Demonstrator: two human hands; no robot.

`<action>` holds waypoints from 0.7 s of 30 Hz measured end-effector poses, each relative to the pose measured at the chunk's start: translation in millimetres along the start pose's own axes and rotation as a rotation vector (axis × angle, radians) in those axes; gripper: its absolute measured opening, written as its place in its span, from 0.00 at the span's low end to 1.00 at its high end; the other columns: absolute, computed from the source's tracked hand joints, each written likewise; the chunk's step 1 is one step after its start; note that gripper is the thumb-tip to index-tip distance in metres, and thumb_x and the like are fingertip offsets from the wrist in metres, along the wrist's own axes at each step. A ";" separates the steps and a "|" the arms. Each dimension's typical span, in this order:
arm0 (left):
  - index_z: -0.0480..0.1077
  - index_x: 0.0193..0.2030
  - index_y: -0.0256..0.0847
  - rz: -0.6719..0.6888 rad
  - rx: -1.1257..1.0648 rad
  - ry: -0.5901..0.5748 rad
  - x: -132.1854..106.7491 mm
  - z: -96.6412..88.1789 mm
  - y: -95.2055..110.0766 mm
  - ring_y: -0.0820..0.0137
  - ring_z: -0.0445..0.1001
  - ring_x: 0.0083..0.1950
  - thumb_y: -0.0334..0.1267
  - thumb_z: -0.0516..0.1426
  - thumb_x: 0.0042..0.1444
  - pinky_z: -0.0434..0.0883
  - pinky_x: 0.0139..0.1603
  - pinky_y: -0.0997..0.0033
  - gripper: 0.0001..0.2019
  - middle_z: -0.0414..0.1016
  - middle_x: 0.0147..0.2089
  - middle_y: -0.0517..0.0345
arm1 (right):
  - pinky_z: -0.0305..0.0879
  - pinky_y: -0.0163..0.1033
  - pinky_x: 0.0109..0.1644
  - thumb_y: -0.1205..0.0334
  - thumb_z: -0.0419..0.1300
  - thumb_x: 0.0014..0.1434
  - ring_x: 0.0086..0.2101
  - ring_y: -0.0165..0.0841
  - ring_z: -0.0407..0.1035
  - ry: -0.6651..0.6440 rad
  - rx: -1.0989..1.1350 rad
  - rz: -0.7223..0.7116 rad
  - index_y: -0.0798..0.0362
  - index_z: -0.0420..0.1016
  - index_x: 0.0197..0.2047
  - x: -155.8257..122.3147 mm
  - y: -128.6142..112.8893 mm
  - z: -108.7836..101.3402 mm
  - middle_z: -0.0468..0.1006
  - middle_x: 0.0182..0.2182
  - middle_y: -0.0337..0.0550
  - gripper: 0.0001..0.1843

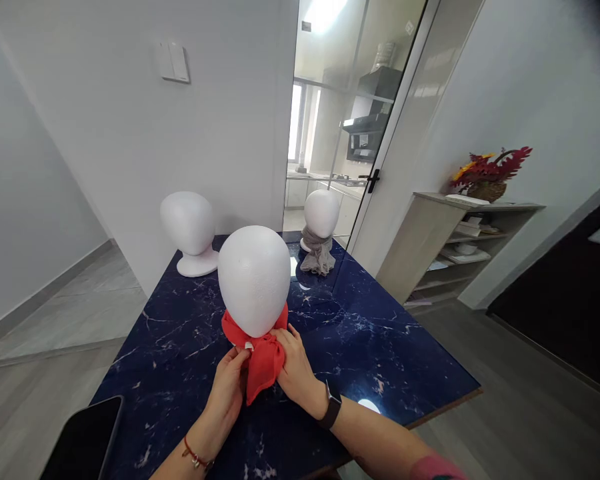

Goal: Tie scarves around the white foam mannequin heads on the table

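Red cloth, a scarf (260, 357), is wrapped around the neck of a white foam mannequin head (254, 280) that stands upright on a dark blue marbled table (380, 347), directly beyond both hands. The scarf's loose ends hang down in front of the neck, between the two hands.

The left hand (229, 390) grasps the scarf from its own side, fingers pinched on the fabric just under the knot; a red string bracelet (196, 458) sits on that wrist. The right hand (295, 370) is closed on the scarf from the other side, fingertips pressed into the cloth at the base of the foam head; a black watch (331, 405) is strapped on its wrist. Both hands touch the scarf and lie close together, with the hanging end between them.

Near the left forearm, at the table's near corner, lies a dark phone (85, 440), screen off. Well beyond the left hand, at the far edge of the table, a second bare white foam head (190, 227) stands tilted on its base. Far beyond the right hand a third foam head (321, 213) stands upright with a grey scarf (319, 253) tied around its neck. Off to the right of the right hand, away from the table, a wooden shelf (430, 240) carries a basket of red and yellow flowers (487, 175).
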State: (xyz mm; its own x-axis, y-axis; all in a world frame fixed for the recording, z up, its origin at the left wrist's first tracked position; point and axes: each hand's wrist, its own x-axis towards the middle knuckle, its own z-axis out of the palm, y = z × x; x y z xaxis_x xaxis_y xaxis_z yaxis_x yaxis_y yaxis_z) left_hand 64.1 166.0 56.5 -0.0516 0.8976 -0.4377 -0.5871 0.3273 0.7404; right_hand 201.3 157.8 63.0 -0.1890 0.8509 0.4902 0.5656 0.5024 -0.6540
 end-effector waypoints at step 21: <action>0.73 0.21 0.34 0.067 0.364 -0.089 -7.1 -0.7 24.2 0.72 0.69 0.22 0.42 0.67 0.32 0.64 0.25 0.73 0.13 0.74 0.22 0.57 | 0.65 0.37 0.46 0.67 0.51 0.58 0.40 0.34 0.70 0.141 0.287 0.127 0.52 0.72 0.44 5.4 3.8 -1.9 0.77 0.40 0.43 0.12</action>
State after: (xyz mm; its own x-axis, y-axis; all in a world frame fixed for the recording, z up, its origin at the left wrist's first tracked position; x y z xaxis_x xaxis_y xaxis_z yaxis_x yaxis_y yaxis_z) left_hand 49.7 167.4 77.1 -0.0006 0.9375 -0.3481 -0.2582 0.3361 0.9057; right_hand 203.9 164.0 64.2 -0.0071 0.8897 0.4565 0.3243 0.4338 -0.8406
